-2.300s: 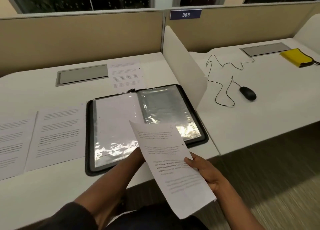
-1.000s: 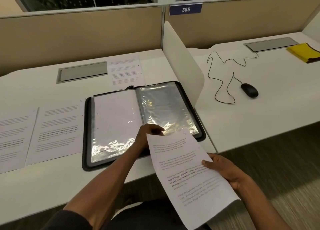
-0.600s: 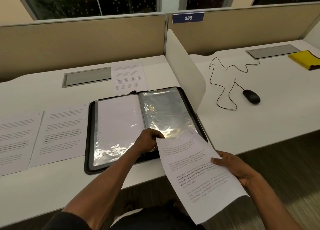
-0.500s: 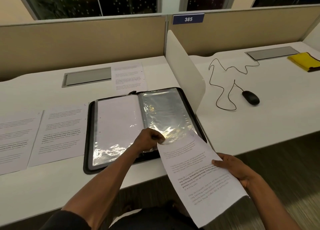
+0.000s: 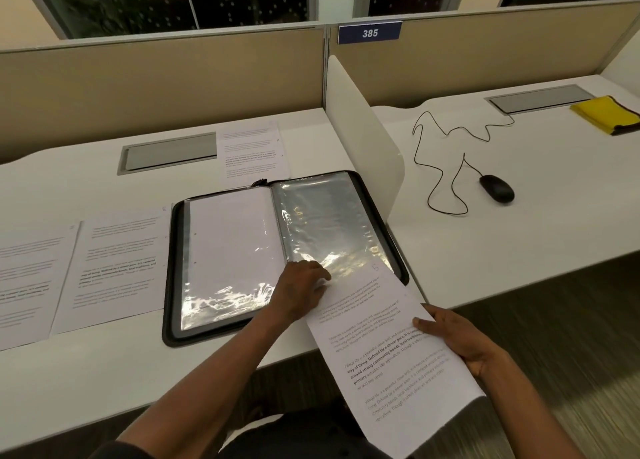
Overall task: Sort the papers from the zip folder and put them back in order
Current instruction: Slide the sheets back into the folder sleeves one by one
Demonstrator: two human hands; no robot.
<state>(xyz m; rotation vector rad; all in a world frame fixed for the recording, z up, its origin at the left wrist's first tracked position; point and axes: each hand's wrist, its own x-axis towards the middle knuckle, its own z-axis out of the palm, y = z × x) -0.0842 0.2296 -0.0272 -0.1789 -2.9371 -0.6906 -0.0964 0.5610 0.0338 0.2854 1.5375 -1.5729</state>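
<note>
— What's out on the desk, starting from the left?

— Two white printed sheets lie flat side by side on the white desktop [image 5: 104,372]: the far-left sheet [image 5: 27,278] runs off the edge of view, the second sheet [image 5: 119,264] sits just beside the folder. Their text is too small to read. A third printed page [image 5: 251,152] lies further back, next to a grey metal cable hatch [image 5: 169,152].

— And the folder?

— The black zip folder with clear plastic sleeves [image 5: 277,247] lies open flat in the middle. Its left sleeve holds a blank-looking white sheet; the right sleeve is shiny and see-through.

— The hands?

— The left hand [image 5: 303,290] reaches forward from a bare forearm, knuckles up, fingers curled down at the bottom edge of the right sleeve; it appears to be pinching the sleeve's edge, though I cannot tell for sure. The right hand [image 5: 453,341] holds the white printed paper marked with a handwritten 5 [image 5: 384,354] by its right edge, thumb on top pressing it against the fingers underneath. The paper tilts, its top corner over the folder's right sleeve, the rest hanging off the desk's front edge.

— Any words legible?

— Bold lines read roughly "way of living. Defined by a slower pace" and "around strong community bonds." To the right, a blue plate [image 5: 370,33] on the beige partition says 385.
</note>
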